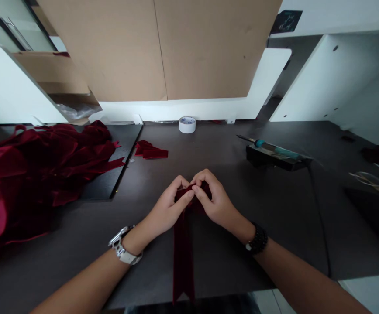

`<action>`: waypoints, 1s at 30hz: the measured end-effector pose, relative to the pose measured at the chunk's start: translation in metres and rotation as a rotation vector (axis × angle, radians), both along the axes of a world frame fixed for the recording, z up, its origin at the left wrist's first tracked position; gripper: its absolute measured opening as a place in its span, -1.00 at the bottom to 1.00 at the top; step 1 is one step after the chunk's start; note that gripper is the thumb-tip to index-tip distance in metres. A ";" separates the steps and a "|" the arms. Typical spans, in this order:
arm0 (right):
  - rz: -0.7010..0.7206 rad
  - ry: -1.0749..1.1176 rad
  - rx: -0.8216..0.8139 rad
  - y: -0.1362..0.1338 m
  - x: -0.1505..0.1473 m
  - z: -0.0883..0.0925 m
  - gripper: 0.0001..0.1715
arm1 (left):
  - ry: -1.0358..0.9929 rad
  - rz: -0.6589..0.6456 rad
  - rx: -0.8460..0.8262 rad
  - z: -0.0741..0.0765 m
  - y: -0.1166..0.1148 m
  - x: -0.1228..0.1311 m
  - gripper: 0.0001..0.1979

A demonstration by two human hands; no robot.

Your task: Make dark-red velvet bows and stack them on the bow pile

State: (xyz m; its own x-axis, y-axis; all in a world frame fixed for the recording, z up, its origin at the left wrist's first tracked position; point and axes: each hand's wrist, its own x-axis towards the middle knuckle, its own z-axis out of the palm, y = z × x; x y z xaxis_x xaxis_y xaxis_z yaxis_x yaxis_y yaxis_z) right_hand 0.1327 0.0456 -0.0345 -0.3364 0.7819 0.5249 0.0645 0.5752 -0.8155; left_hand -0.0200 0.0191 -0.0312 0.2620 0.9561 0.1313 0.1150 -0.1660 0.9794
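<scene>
A dark red velvet ribbon (183, 257) is pinched between my two hands at the middle of the table. My left hand (170, 204) grips it from the left with thumb and fingertips. From the other side my right hand (215, 201) does the same, and the fingertips of both hands meet. Loops of ribbon show inside the curl of each hand; the pinched centre is mostly hidden by the fingers. One tail hangs toward me, its notched end at the table's front edge.
At left lies a large heap of red velvet ribbons (45, 161), partly on a black board (101, 189). Short ribbon pieces (152, 151) lie beyond my hands, with a white tape roll (187, 124) behind. A soldering iron (274, 150) rests on a black holder at right, its cord running frontward. Glasses (374, 183) lie far right.
</scene>
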 end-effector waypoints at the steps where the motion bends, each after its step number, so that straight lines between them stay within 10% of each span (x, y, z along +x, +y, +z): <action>1: 0.001 0.022 -0.036 0.001 0.000 -0.001 -0.90 | 0.006 0.002 0.002 0.001 0.000 -0.001 -0.79; 9: 0.135 -0.006 -0.385 0.010 0.008 0.000 -0.82 | -0.063 0.046 -0.048 0.008 0.003 -0.003 -0.82; 30: 0.160 0.034 -0.361 0.011 0.010 0.002 -0.70 | -0.404 0.079 -0.329 0.007 0.003 0.001 -0.78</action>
